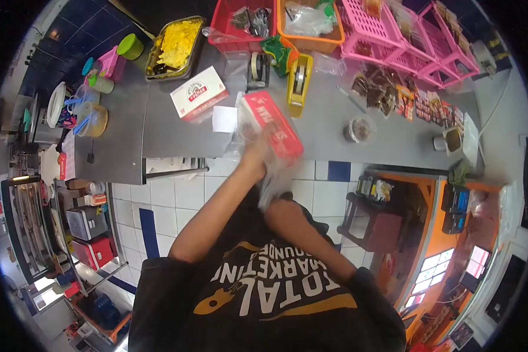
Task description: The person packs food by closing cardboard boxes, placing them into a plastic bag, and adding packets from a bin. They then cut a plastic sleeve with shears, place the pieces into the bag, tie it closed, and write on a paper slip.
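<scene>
A red and white box is tilted over the counter's front edge, with a clear plastic bag around it and trailing toward my body. My left hand is closed on the bagged box at its near left side. Close to my shirt, my right hand is beside the trailing end of the bag. Motion blurs it, and its fingers cannot be made out. To the left of the bagged box lie a white printed box and a small white paper square.
On the steel counter stand a tray of yellow food, a yellow tape dispenser, a black tape dispenser and a lidded cup. Red, orange and pink baskets line the back. Several packets lie right.
</scene>
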Tool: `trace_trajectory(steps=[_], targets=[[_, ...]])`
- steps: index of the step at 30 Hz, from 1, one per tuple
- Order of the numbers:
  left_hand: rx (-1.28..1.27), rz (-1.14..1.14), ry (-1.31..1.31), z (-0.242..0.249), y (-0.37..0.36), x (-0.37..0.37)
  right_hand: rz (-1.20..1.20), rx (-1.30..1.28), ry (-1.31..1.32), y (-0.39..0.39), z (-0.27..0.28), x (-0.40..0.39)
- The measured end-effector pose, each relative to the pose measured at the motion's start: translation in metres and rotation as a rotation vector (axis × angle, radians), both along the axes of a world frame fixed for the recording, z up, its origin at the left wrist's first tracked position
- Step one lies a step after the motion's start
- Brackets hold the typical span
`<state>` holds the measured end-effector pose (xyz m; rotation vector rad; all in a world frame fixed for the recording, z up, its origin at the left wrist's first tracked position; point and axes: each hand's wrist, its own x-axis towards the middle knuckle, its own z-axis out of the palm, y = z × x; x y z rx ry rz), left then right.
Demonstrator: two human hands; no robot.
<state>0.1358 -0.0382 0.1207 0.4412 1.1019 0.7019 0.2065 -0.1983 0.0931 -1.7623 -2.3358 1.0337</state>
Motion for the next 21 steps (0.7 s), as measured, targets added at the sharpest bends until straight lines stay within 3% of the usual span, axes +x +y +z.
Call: trace_trajectory(steps=[2,3,5,6,8,9,11,13,16,19,21], targets=[[0.288,-0.158,0.404,-0.058,0.013,-0.004,0.046,0.217,0.354,0.015,0.061,0.002],[0.531,-0.33,0.743,-0.071,0.013,-0.009,0.035,0.273,0.419,0.023,0.082,0.006],[0.803,-0.59,1.199,-0.062,0.015,-0.015,-0.003,0.387,0.549,0.038,0.11,0.017],[0.826,-0.674,1.314,-0.038,0.013,-0.017,-0.161,0.328,0.504,0.046,0.113,0.018],[0.956,-0.783,1.348,-0.037,0.011,-0.026,-0.482,0.192,0.405,0.061,0.114,0.018],[1.064,-0.796,1.264,-0.057,0.011,-0.035,-0.663,0.395,0.297,0.08,0.11,0.013],[1.19,-0.91,1.058,-0.089,0.013,-0.047,-0.79,0.651,0.079,0.13,0.086,0.015],[1.232,-1.031,0.896,-0.101,0.009,-0.057,-0.656,0.63,-0.004,0.143,0.049,0.024],[1.37,-0.906,0.926,-0.073,0.014,-0.059,-0.488,0.446,0.108,0.136,0.034,0.059],[0.853,-1.338,1.292,-0.012,0.04,-0.022,-0.491,0.095,0.282,0.116,0.096,0.072],[1.185,-1.238,1.377,-0.023,0.03,-0.026,-0.449,-0.259,0.284,0.119,0.125,0.079]])
